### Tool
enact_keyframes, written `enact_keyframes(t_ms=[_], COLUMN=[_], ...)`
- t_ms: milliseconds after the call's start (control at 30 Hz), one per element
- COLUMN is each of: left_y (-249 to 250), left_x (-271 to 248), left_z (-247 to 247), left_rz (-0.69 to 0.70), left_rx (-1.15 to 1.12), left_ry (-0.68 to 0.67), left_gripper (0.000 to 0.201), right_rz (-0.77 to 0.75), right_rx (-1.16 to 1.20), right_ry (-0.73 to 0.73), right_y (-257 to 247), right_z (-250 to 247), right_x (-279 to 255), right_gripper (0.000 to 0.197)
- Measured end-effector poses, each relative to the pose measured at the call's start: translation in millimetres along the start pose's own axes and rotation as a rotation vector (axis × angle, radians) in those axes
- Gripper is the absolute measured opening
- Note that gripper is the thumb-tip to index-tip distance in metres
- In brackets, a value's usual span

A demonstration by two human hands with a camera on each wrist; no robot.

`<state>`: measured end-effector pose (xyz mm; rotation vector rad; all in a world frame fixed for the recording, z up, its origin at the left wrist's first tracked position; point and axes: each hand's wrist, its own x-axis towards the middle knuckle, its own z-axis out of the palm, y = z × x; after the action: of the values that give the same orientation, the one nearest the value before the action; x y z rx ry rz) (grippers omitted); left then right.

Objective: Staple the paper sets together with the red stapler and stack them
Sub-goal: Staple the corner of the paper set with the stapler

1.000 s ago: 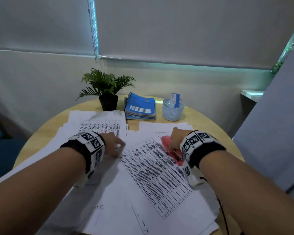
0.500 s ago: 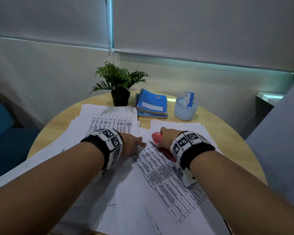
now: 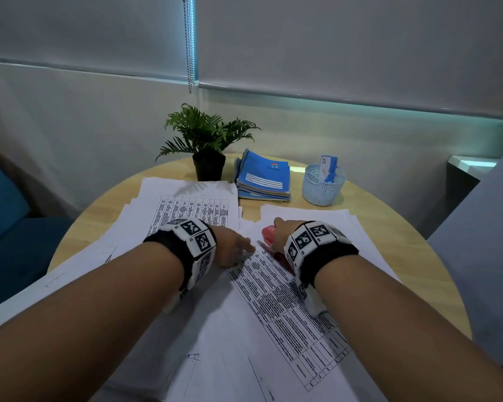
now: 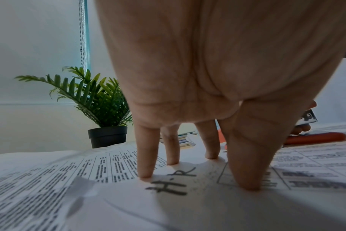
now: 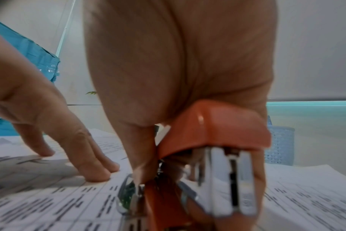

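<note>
Two forearms reach forward over the round table [image 3: 418, 256]. Left hand [image 3: 233, 248] palm down, straight fingers [image 4: 146, 156] spread, tips pressing the printed paper set [image 3: 273, 300] flat. Right hand [image 3: 282, 230] wraps the red stapler [image 3: 269, 232], thumb alongside, on the sheet's far corner. Stapler mouth looks partly open in the right wrist view; blurry.

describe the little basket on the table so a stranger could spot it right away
On the round wooden table, look along the far edge, right of the blue notebooks. The basket is a pale blue round mesh cup, the only see-through container there, with a blue-and-white packet upright inside.
</note>
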<state>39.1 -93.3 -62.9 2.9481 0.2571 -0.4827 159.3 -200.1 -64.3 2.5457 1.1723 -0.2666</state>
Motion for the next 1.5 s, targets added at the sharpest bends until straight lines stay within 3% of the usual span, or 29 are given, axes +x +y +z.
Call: enact_keyframes(t_ms=[100, 267, 433, 733, 900, 1100, 1200, 1333, 1400, 1500], left_y=[-0.3, 2.0, 10.8, 9.3, 6.6, 7.1, 8.1, 7.6, 7.8, 8.6], left_x=[0.2, 0.8, 1.2, 6.1, 7.4, 7.6, 7.8, 7.5, 7.4, 7.5], left_z=[-2.1, -1.4, -4.1, -2.3, -1.1, -1.9, -1.3, -1.4, -0.9, -4.4], left_rz=[-0.013, -0.006, -0.038, -0.007, 0.014, -0.006, -0.015, -0.006, -0.008, 0.001], left_rx=[0.025, 0.045, 0.177, 0.243, 0.253, 0.231, 0.231, 0.241, 0.242, 0.217], left_ry=[-0.005, -0.022, -0.068, -0.012, -0.017, -0.037, -0.046, -0.038, -0.046, -0.039], left_gripper=[0.046, 0.053, 0.065, 0.060, 0.060, 0.061, 0.062, 0.062, 0.062, 0.060], right_rz=[-0.001, -0.079, -0.069, 0.009, -0.017, -0.059, -0.073, -0.066, -0.099, -0.136], right_rx=[0.031, 0.069, 0.139, 0.065, -0.010, -0.022, -0.075, -0.051, -0.044, -0.054], right_ry=[-0.026, 0.025, 0.045, -0.013, -0.048, -0.149, -0.171, -0.131, -0.177, -0.070], right_y=[-0.6, -2.4, 1.5, 6.0, 10.1, 14.0, 15.9, 13.9, 12.6, 18.2], right_z=[-1.0, 7.0, 10.0, 5.5, 0.1, -6.0, -9.1, -5.5, -5.8, 2.3], right_x=[2.2, 7.6, 4.7, 16.8, 23.0, 33.3, 29.3, 34.9, 29.3, 10.0], right_gripper=[0.049, 0.031, 0.038, 0.045, 0.023, 0.026, 0.012, 0.031, 0.016, 0.028])
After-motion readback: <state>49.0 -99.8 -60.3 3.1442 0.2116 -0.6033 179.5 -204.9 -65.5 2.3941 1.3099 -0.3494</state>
